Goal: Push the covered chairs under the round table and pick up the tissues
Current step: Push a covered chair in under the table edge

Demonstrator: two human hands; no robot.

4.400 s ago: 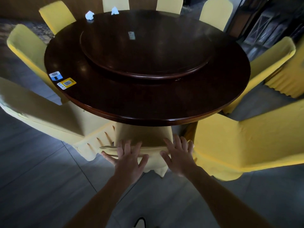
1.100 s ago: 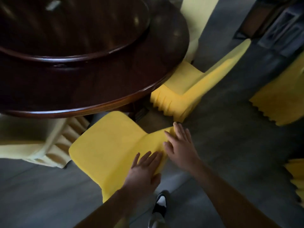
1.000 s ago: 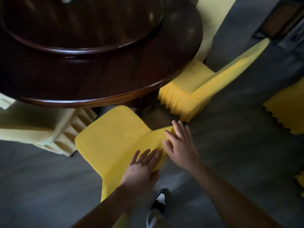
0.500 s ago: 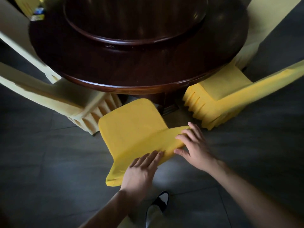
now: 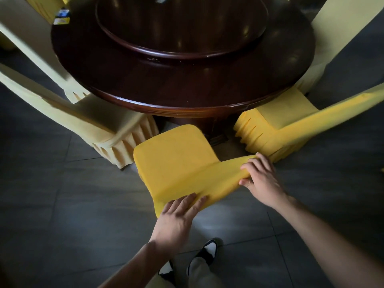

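Observation:
A yellow-covered chair (image 5: 176, 159) stands right in front of me, its seat facing the dark round table (image 5: 145, 80) and mostly outside the rim. My left hand (image 5: 176, 217) lies flat with fingers spread on the near left end of the chair's backrest. My right hand (image 5: 261, 179) grips the right end of the backrest top, fingers curled over the edge and thumb underneath. No tissues show in this view.
A paler covered chair (image 5: 99, 121) sits tucked at the left and another yellow chair (image 5: 280, 132) at the right, both close beside the one I hold. A raised turntable (image 5: 182, 28) fills the table's middle. Small cards (image 5: 62, 16) lie at its far left rim. My shoes (image 5: 205, 250) stand on grey tiles.
The view has swung to face the table squarely. My right hand went from resting flat on the backrest to curling around its top edge. The left hand stays on the backrest.

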